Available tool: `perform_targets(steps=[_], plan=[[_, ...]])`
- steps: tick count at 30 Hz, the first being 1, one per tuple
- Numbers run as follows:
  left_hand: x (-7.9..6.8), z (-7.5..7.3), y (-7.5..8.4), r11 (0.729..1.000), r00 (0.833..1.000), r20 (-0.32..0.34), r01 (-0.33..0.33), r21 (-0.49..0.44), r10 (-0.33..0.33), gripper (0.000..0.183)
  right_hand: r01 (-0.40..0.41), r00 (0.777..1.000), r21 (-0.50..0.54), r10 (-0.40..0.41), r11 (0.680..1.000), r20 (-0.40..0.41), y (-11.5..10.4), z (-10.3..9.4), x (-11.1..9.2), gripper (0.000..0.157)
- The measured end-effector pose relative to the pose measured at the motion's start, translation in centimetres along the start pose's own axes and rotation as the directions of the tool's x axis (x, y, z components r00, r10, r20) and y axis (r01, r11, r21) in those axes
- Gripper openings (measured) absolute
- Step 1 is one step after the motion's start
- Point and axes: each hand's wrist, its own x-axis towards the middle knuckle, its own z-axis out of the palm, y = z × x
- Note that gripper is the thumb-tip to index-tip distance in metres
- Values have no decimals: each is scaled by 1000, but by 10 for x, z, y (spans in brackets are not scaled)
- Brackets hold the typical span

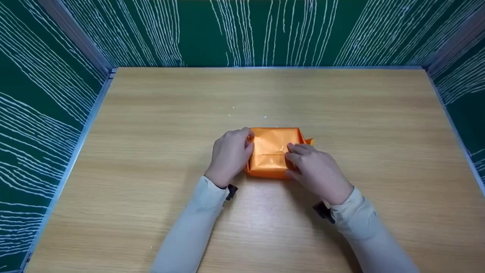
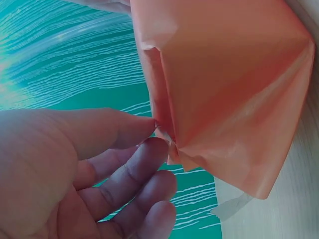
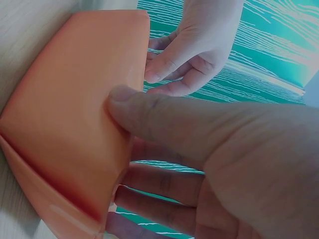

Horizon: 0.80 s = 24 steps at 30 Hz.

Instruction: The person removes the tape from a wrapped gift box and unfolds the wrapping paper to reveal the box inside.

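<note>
A box-shaped parcel wrapped in shiny orange paper point(image 1: 274, 142) lies on the wooden table. My left hand point(image 1: 230, 155) is at its left end; in the left wrist view, thumb and index finger pinch the paper's folded edge. A small translucent piece, perhaps tape, shows by those fingertips. Over the parcel's near right part, my right hand point(image 1: 318, 168) holds it. The right wrist view shows the thumb point(image 3: 149, 112) pressing the orange side, while the other fingers lie over the top, partly hidden. At the right end, a paper flap point(image 1: 310, 141) sticks out.
The wooden tabletop point(image 1: 151, 125) is bounded by green walls point(image 1: 197, 34) with white wavy lines and blue edging. Several tiny white scraps point(image 1: 265, 116) lie beyond the parcel. A translucent strip point(image 2: 232, 206) hangs from the paper in the left wrist view.
</note>
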Motion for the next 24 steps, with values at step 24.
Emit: perform_targets(steps=[24], plan=[[1,-15,-5,996,993,78,86,-1,-85,13,-10,1000,3,10,1000,5,-2,-1,0,39]])
